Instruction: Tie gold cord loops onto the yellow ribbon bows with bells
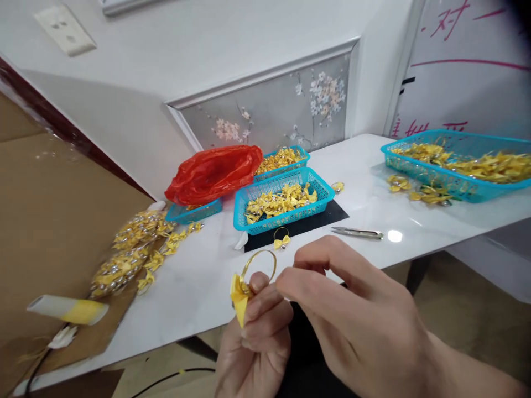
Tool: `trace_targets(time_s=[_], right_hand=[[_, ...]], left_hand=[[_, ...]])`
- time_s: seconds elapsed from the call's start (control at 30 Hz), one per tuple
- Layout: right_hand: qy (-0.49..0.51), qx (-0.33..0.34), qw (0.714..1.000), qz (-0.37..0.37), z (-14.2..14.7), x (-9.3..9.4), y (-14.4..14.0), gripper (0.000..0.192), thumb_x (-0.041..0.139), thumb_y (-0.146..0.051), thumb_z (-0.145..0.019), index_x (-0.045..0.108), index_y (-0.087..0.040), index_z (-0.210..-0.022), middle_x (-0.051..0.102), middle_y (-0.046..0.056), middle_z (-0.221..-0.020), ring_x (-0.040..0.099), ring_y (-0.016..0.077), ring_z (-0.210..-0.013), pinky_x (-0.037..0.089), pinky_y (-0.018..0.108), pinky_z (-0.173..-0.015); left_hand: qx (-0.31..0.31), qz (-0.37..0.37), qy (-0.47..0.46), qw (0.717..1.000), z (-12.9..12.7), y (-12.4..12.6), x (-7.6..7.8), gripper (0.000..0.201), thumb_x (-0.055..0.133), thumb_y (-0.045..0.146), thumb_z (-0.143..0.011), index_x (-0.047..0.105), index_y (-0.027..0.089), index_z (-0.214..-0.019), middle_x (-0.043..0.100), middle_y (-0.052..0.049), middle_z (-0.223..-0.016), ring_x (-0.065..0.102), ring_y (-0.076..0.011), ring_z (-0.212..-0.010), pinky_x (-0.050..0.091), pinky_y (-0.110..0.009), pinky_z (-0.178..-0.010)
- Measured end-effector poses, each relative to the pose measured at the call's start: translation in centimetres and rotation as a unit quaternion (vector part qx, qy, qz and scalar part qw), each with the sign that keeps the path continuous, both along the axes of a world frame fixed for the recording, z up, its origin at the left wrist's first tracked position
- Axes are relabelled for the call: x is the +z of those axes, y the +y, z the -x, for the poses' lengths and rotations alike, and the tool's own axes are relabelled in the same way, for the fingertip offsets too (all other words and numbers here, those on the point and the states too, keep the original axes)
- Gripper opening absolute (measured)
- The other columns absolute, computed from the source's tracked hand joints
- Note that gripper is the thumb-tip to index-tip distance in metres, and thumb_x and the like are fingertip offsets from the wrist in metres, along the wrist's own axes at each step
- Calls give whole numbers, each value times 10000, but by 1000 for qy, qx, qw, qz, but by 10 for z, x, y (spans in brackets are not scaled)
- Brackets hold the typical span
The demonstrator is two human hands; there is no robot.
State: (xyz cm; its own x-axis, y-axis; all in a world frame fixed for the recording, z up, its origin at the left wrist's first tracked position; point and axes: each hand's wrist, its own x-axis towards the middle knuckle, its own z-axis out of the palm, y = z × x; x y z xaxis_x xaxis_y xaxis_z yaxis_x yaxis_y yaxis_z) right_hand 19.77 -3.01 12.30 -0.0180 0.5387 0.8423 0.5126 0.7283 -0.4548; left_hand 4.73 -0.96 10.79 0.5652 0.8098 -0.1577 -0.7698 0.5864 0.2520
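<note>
Between the fingertips of my left hand (265,331) is a yellow ribbon bow (239,298) with a thin gold loop (274,264) standing up from it. My right hand (369,312) is beside it, thumb and forefinger pinched close to the left fingertips and the loop. Whatever that pinch may hold is hidden or too small to make out. Beyond my hands, a similar bow (282,242) with a loop lies on the white table (215,265). Thread snips (357,232) rest to its right.
A blue basket (284,220) of yellow bows stands on a black sheet (338,211). Behind it are another filled basket (307,157) and a red plastic bag (199,174). Bow strands with silvery beads (124,265) lie left, near a thread cone (68,309). Another large basket (468,179) stands right.
</note>
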Motion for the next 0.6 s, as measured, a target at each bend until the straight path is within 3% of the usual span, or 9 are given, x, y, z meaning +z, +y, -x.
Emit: trace_targets(time_s=[0.13, 0.23, 0.37, 0.6], right_hand=[[5, 11, 1000, 15, 4, 0, 0, 289, 476, -48, -923, 712, -127, -775, 507, 20, -714, 467, 110, -602, 445, 239, -550], [-4, 0, 1000, -15, 7, -3, 1, 320, 471, -52, -940, 704, -118, -730, 475, 15, -701, 422, 113, -600, 406, 251, -519], [-32, -3, 998, -50, 8, -6, 3, 389, 457, -23, -938, 645, -133, -616, 481, 34, -727, 418, 130, -649, 401, 260, -538], [-51, -7, 997, -63, 7, -1, 4, 457, 404, -21, -932, 634, -129, -553, 450, 46, -669, 432, 143, -615, 425, 276, -538]], left_hand=[[18, 23, 67, 997, -3, 3, 1, 272, 884, 36, -641, 689, 183, -761, 670, 98, -544, 622, 30, -448, 408, 92, -443], [35, 22, 97, 994, -5, 5, 2, 320, 925, 39, -562, 693, 194, -721, 651, 106, -514, 602, 30, -421, 401, 87, -438], [36, 10, 97, 995, -6, 5, 4, 302, 915, 44, -579, 672, 204, -661, 648, 105, -506, 593, 22, -415, 404, 66, -434], [36, -13, 89, 995, -6, 4, 0, 288, 803, -36, -644, 679, 155, -821, 636, 85, -610, 603, 15, -473, 444, 37, -483]])
